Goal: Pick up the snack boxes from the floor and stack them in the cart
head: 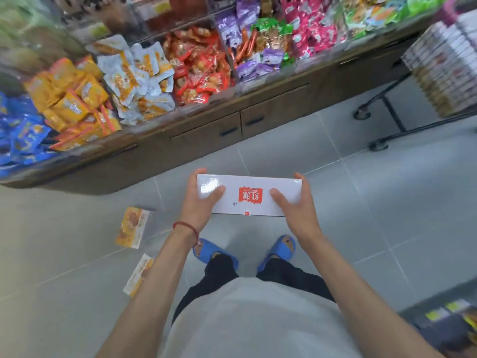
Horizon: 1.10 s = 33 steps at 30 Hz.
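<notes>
White box (pixel 249 196) is held level above the floor (pixel 387 202); its ends are gripped by the left hand (pixel 198 205) and right hand (pixel 296 210), thumbs on top; an orange box (pixel 131 227) and a second box (pixel 139 275) lie on the tiles at left; the cart (pixel 392 113) stands well apart at right.

Bright, even light, with glare on the white box (pixel 249 195) — snack shelves (pixel 180 60) smeared, probably motion blur, edges bowed
</notes>
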Motion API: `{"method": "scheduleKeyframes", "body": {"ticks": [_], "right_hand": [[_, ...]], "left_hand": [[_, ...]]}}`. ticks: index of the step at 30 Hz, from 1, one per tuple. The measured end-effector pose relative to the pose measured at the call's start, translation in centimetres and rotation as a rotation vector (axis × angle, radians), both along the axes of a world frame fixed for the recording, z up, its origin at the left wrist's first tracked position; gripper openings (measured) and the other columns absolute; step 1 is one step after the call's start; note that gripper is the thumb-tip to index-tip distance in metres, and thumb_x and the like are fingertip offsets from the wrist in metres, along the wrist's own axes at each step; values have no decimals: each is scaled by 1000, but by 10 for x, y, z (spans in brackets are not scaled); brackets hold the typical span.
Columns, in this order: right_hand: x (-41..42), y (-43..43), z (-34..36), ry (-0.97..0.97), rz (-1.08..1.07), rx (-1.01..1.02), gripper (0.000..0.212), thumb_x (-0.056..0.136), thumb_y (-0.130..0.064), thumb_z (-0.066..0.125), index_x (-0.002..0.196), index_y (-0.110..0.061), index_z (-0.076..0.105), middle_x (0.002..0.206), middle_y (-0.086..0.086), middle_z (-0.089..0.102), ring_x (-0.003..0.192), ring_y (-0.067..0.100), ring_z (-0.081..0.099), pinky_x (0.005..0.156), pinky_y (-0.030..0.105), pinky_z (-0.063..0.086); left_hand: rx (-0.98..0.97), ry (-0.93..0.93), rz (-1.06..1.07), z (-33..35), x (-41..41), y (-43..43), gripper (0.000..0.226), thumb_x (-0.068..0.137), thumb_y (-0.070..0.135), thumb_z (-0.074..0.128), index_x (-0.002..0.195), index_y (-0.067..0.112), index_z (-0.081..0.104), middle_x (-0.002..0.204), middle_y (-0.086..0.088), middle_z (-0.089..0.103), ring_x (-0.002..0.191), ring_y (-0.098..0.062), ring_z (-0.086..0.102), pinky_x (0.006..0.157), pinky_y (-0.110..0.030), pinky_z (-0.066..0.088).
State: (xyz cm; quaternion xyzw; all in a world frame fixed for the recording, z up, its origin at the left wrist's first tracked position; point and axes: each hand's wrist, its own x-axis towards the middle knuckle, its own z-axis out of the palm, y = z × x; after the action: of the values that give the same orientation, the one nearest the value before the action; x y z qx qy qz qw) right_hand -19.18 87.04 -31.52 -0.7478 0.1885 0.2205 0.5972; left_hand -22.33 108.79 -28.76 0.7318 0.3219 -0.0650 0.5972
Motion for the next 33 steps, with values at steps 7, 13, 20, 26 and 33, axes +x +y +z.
{"method": "scheduleKeyframes", "body": {"ticks": [7, 13, 20, 26, 33], "right_hand": [[38, -129, 7, -16, -189, -3, 67, 95, -35, 73, 150, -31, 34, 126, -5, 59, 111, 11, 62, 86, 22, 53], [74, -210, 18, -22, -375, -27, 58, 96, -33, 72, 140, -34, 35, 112, -16, 56, 101, 0, 59, 66, 9, 49], [136, -284, 20, -50, -607, -65, 63, 94, -31, 75, 144, -31, 37, 113, -20, 57, 107, 6, 60, 89, 22, 49], [192, -338, 37, -38, -758, -76, 72, 95, -29, 75, 153, -25, 32, 131, -4, 56, 116, 15, 58, 90, 23, 48], [243, -405, 39, -35, -902, -66, 75, 92, -31, 78, 152, -31, 34, 133, -5, 59, 122, 19, 59, 107, 39, 50]], "left_hand": [[-15, 0, -208, 0, 78, -125, 50, 96, 24, 67, 137, 29, 39, 116, 1, 55, 100, -13, 61, 68, -14, 55], [-40, -28, -403, 5, 155, -212, 45, 96, 19, 67, 130, 31, 40, 108, 11, 55, 98, -7, 59, 68, -13, 52], [-24, -19, -658, -5, 267, -302, 50, 94, 27, 70, 132, 37, 38, 123, 0, 57, 112, -18, 62, 93, -36, 57], [-47, -20, -819, 2, 351, -372, 51, 93, 32, 71, 131, 39, 38, 123, 0, 58, 113, -18, 61, 96, -39, 56], [-63, -44, -925, 14, 426, -457, 51, 94, 21, 70, 132, 33, 39, 114, 4, 58, 109, -19, 61, 88, -35, 56]]}}
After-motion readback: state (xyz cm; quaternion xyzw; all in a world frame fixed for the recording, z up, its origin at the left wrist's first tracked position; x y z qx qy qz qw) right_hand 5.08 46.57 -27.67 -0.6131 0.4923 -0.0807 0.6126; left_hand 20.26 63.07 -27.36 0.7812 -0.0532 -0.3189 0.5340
